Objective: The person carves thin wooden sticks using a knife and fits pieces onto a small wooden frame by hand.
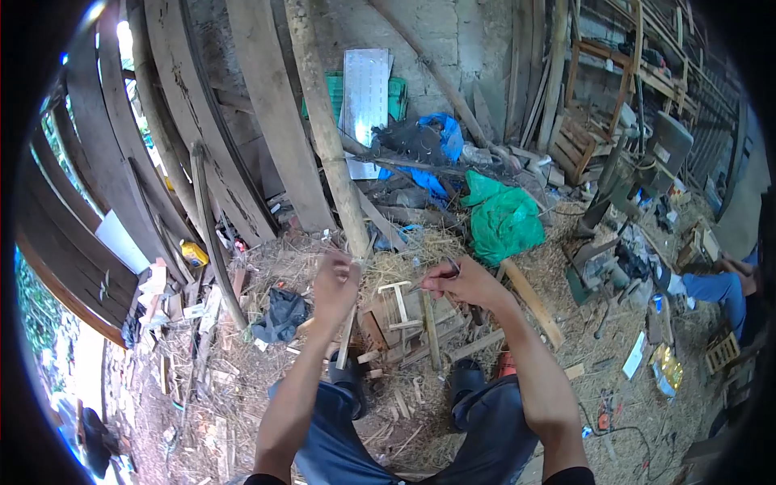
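My right hand (462, 284) is closed around a slim, dark stick-like tool (453, 264), whose tip is too small to make out. It is just right of a pale I-shaped wooden piece (399, 305) above a low wooden stand (386, 330). My left hand (336, 283) is raised to the left of that piece, apart from it. Motion smears its fingers, so I cannot tell whether they hold anything. Below the left hand, a narrow wooden strip (347, 335) slants down between my knees.
Wood scraps and shavings litter the ground. A black plastic bag (281, 315) lies to the left, a green sack (503, 218) ahead. One plank (533, 303) rests right of my right hand. Tall boards (279, 113) lean against the wall. Another person's leg (715, 293) shows at far right.
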The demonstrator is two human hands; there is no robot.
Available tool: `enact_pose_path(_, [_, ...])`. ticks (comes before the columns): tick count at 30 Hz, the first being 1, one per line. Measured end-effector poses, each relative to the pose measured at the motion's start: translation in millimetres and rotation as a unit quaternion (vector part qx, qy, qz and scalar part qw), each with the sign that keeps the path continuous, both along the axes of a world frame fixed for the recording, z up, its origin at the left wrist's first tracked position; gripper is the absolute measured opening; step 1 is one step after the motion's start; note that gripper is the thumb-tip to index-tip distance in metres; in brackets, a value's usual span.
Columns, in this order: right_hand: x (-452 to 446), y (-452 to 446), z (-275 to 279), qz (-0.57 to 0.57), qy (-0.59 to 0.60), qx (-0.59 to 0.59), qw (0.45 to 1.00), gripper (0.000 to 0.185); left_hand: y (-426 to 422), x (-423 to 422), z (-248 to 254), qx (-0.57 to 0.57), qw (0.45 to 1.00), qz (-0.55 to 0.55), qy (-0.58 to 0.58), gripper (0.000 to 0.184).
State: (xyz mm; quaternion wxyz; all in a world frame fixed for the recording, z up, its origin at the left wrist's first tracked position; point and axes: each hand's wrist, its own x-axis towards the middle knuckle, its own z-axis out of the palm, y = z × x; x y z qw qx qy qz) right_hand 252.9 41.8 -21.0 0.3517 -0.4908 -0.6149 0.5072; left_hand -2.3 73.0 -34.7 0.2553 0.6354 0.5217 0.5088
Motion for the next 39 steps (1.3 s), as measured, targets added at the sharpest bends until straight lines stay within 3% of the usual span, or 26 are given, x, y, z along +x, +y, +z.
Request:
enact_pose_path(1, [3,2,-5,-0.019,-0.027,0.000,0.999,0.023,8,-17,-4,-0.055,0.992,-0.093,0.068,0.018])
enact_pose_path(2, [7,2,-12,-0.015,-0.037,-0.002,0.999,0.023,9,-21,-16,-0.057,0.993,-0.090,0.057,0.018])
enact_pose_path(4, [14,6,-20,-0.055,-0.190,0.101,0.975,0.024,-3,-20,4,-0.150,0.973,-0.167,0.050,0.021])
enact_pose_path(5, [14,7,-19,-0.052,-0.197,0.101,0.974,0.024,-14,-10,22,-0.095,0.975,-0.130,0.150,0.017])
enact_pose_path(6, [13,8,-20,-0.019,-0.175,0.064,0.982,0.025,-17,2,28,-0.099,0.976,-0.129,0.145,0.017])
enact_pose_path(8, [5,5,-21,0.019,-0.156,0.017,0.987,0.026,-22,18,28,0.212,0.958,-0.142,0.130,0.016])
enact_pose_path(10, [-9,0,-5,0.034,-0.084,-0.011,0.996,0.025,-19,17,15,0.185,0.953,-0.189,0.149,0.019])
enact_pose_path(12, [-14,-4,19,0.025,-0.100,-0.027,0.994,0.024,-20,15,10,0.158,0.944,-0.237,0.166,0.022])
enact_pose_path(14, [-15,-3,19,0.012,-0.114,-0.038,0.993,0.022,-23,12,14,0.026,0.944,-0.286,0.162,0.020])
enact_pose_path(16, [-8,2,9,0.042,-0.016,0.002,0.999,0.025,-25,8,12,0.045,0.951,-0.258,0.161,0.017])
enact_pose_path(17, [-2,4,7,0.044,-0.023,0.000,0.999,0.025,-26,7,11,0.062,0.957,-0.231,0.164,0.015])
enact_pose_path(19, [5,3,10,-0.122,0.070,-0.003,0.990,0.031,-25,4,9,0.046,0.971,-0.210,0.105,0.014])
enact_pose_path(20, [14,5,11,-0.122,0.066,-0.006,0.990,0.031,-24,1,9,0.032,0.980,-0.189,0.054,0.013])
enact_pose_path(22, [33,10,12,-0.217,0.255,-0.015,0.942,0.032,-20,-3,7,0.040,0.985,-0.161,0.054,0.013])
enact_pose_path(24, [40,12,12,-0.256,0.250,0.041,0.933,0.031,-18,-4,8,0.019,0.994,-0.102,0.031,0.014])
enact_pose_path(26, [42,9,12,-0.299,0.244,0.099,0.917,0.030,-19,-2,14,-0.016,0.993,-0.112,0.019,0.015])
enact_pose_path(28, [39,4,22,-0.225,0.296,0.120,0.920,0.036,-19,3,14,-0.048,0.991,-0.122,0.005,0.016])
enact_pose_path(30, [27,1,20,-0.198,0.310,0.123,0.921,0.040,-17,8,4,-0.120,0.963,-0.175,-0.166,0.019])
enact_pose_path(33, [0,-5,24,-0.143,0.352,0.102,0.919,0.047,-24,12,13,-0.187,0.935,-0.198,-0.228,0.021])
enact_pose_path(37, [-28,-15,41,-0.087,0.403,0.042,0.910,0.053,-25,15,9,-0.141,0.948,-0.214,-0.191,0.023])
enact_pose_path(39, [-34,-14,40,-0.071,0.407,0.033,0.910,0.052,-32,19,10,-0.189,0.926,-0.257,-0.201,0.025])
